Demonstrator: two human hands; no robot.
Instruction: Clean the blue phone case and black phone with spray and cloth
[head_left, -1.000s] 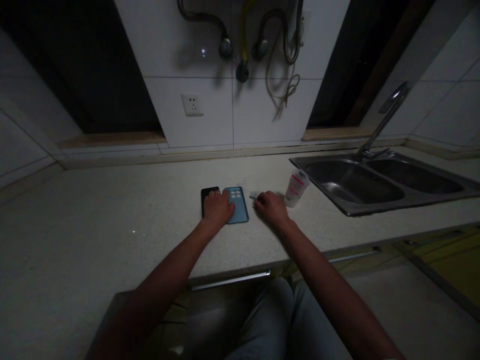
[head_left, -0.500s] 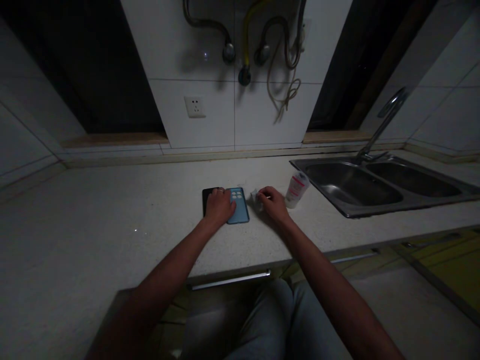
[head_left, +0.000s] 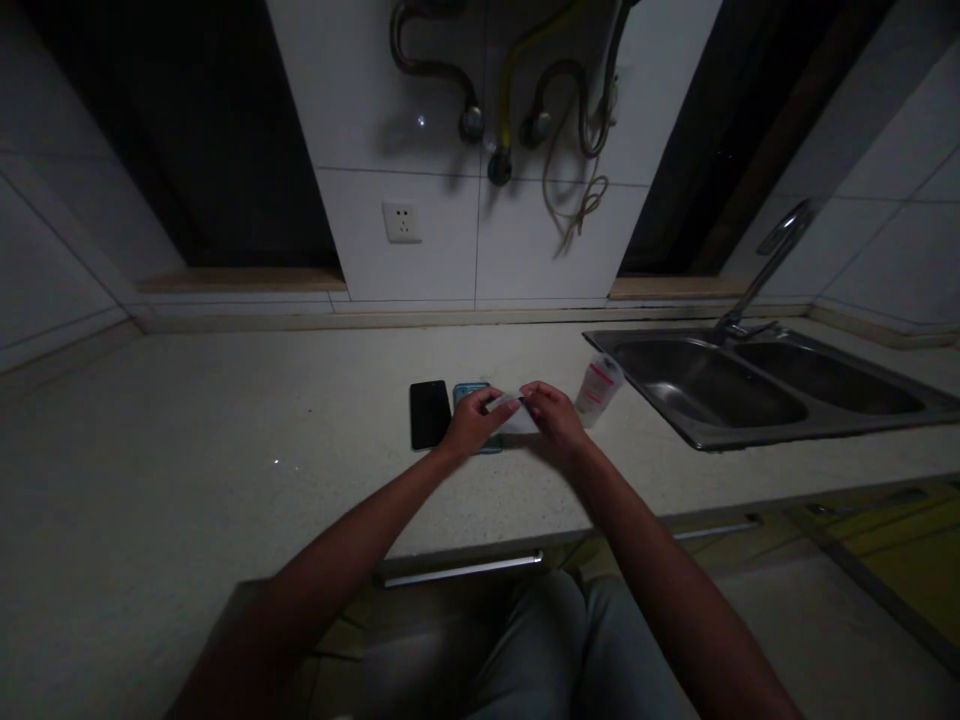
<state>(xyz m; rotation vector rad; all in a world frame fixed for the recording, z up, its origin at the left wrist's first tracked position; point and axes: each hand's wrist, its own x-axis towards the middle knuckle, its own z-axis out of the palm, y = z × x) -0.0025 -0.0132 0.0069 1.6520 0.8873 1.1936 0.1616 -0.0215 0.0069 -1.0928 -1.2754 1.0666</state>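
A thin white sheet, like a tissue or wipe (head_left: 519,420), is pinched between my two hands above the counter. My left hand (head_left: 474,422) grips its left side, and my right hand (head_left: 553,410) has its right side between closed fingertips. Partly under my left hand lies a blue phone case (head_left: 471,388), mostly covered. A black phone (head_left: 430,415) lies flat just left of the case, touched by neither hand. Right of my right hand stands a translucent plastic cup or tub with red print (head_left: 598,388).
The pale countertop (head_left: 337,420) runs across the view. A double steel sink (head_left: 701,445) with a tap (head_left: 765,265) is set in at the right. Hoses and a socket (head_left: 402,223) are on the tiled wall. A drawer handle (head_left: 465,570) sits below the front edge.
My left hand has lifted off the phone and case, moved right and taken hold of the white sheet. The phone is now uncovered. The sheet is spread between both hands.
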